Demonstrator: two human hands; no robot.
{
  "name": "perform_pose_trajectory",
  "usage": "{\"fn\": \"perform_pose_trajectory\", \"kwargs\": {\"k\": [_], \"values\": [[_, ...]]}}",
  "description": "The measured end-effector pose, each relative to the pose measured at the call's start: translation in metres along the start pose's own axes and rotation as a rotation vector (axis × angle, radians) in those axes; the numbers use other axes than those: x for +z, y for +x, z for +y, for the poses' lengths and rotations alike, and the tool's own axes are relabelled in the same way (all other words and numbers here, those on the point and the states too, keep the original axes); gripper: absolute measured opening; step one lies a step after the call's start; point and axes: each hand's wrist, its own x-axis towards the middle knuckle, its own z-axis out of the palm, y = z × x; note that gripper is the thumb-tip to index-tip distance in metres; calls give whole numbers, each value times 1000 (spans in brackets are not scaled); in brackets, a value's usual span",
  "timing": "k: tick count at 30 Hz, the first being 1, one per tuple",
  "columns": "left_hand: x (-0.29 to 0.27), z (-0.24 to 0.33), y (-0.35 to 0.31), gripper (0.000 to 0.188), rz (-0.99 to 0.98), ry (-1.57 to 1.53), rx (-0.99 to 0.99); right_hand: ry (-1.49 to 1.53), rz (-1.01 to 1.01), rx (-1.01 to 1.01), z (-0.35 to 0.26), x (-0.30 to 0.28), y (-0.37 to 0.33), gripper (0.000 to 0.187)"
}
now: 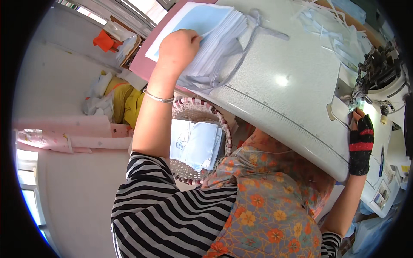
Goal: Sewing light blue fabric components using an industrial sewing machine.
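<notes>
My left hand (pixel 178 49) is closed on the edge of the light blue fabric piece (pixel 207 18) that tops a thick stack of thin white and pale blue fabric sheets (pixel 220 48). A grey fabric strip (pixel 238 69) trails round the stack's right side. Far to the right, my right hand (pixel 361 142), in a black and red fingerless glove, rests beside the needle area of a sewing machine (pixel 380 71). Its fingers are bunched together near the lit presser foot. What lies between them is too small to make out.
A pale sewing table (pixel 297 47) with a ruler marking (pixel 266 105) along its front edge spans the top. Below it stands a woven basket (pixel 228 137) holding folded light blue pieces (pixel 200 144). White straps (pixel 340 41) lie at the back right; dark tweezers (pixel 382 161) lie beside my right hand.
</notes>
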Motion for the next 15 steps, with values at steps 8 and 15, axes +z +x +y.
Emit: {"fn": "perform_pose_trajectory", "kwargs": {"k": [8,15], "values": [[1,-10,4,30,113,86,156,21,-13,-36,4,0,1,25],[-16,119,-20,43,6,-224,592,127,44,194,13,3,-14,17]]}}
